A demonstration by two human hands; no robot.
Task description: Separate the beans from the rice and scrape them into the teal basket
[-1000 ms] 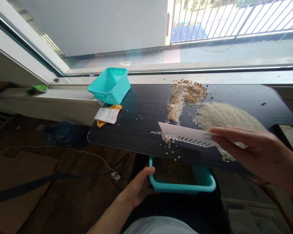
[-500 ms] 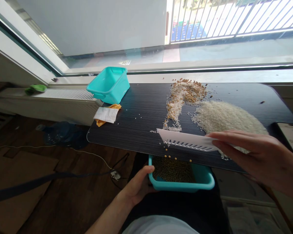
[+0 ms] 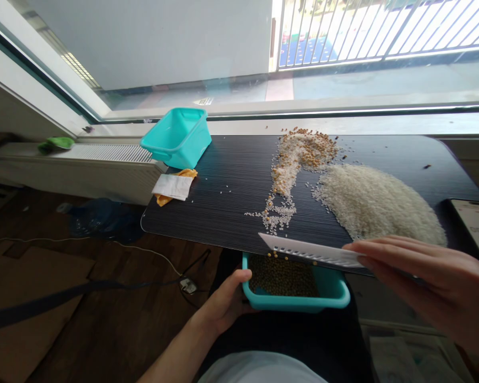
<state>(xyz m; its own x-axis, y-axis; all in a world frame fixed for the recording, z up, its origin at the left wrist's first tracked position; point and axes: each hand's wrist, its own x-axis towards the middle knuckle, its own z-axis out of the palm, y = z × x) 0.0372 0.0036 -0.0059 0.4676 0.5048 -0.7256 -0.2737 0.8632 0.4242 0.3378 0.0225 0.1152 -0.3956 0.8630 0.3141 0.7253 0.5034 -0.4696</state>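
Observation:
My right hand (image 3: 427, 284) pinches one end of a thin white slotted plastic strip (image 3: 311, 250), which lies across the table's near edge. A few yellow peas (image 3: 286, 258) sit at the strip's near side. Below that edge, my left hand (image 3: 229, 298) grips the left end of a turquoise tub (image 3: 297, 305), thumb on its rim. Dark greenish round pulses (image 3: 283, 276) cover the tub's bottom. Beyond the strip, a trail of rice mixed with yellow peas (image 3: 285, 173) runs toward the far edge. To its right spreads a larger heap of white rice (image 3: 379, 199).
On the dark table (image 3: 239, 213), a second turquoise tub (image 3: 179, 138) stands at the far left corner. A folded white tissue (image 3: 172, 186) lies over an orange cloth (image 3: 189, 173). A phone (image 3: 477, 223) rests at the right edge. A window (image 3: 183, 48) rises behind.
My right hand has drawn the slotted strip toward me, to the table's near edge. More loose rice shows behind it. My left hand and the tub stay in place.

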